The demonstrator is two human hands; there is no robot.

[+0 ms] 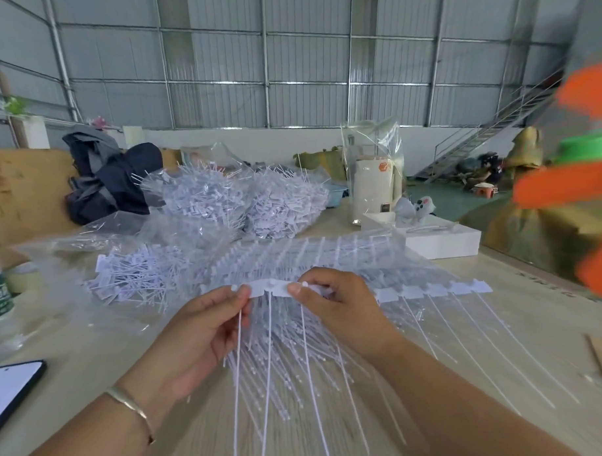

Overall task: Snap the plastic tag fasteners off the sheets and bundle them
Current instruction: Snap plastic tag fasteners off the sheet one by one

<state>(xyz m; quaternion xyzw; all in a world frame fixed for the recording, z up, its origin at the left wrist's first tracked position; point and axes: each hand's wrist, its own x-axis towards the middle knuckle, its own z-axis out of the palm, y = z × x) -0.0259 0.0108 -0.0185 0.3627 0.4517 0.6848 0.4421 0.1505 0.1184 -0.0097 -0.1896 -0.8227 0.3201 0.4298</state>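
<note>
White plastic strip: the long white plastic sheet of tag fasteners [324, 290] is held up just above the pale wooden surface [93, 374], its flat notched header running left to right and its thin tails hanging down toward the person
Left hand: the left hand [200, 330] pinches the end tab of the header between thumb and forefinger, with one thin tail running down across the palm; the other fingers [237, 305] are curled in behind it
Right hand: the right hand [331, 297] pinches the header just beside the left, thumb on the near face, fingers wrapped over the top edge
Gap between grips: one or two tabs of header show between the two pinches, so the break falls at a notch there, as I judge it
How to snap well: keep both pinches close to the notch, bend the end tab sharply against the header instead of pulling along it, and let the tail hang free so it does not snag its neighbours
Risk: a grip set too far out would likely flex the strip without parting it
Where the loose ones go: a heap of loose white fasteners [137, 276] lies on clear plastic film [70, 243] to the left, and taller piles [232, 201] stand behind
Bundling: not yet begun for the piece in hand
Nearby: a dark phone [4, 391] lies at the near left edge
</note>
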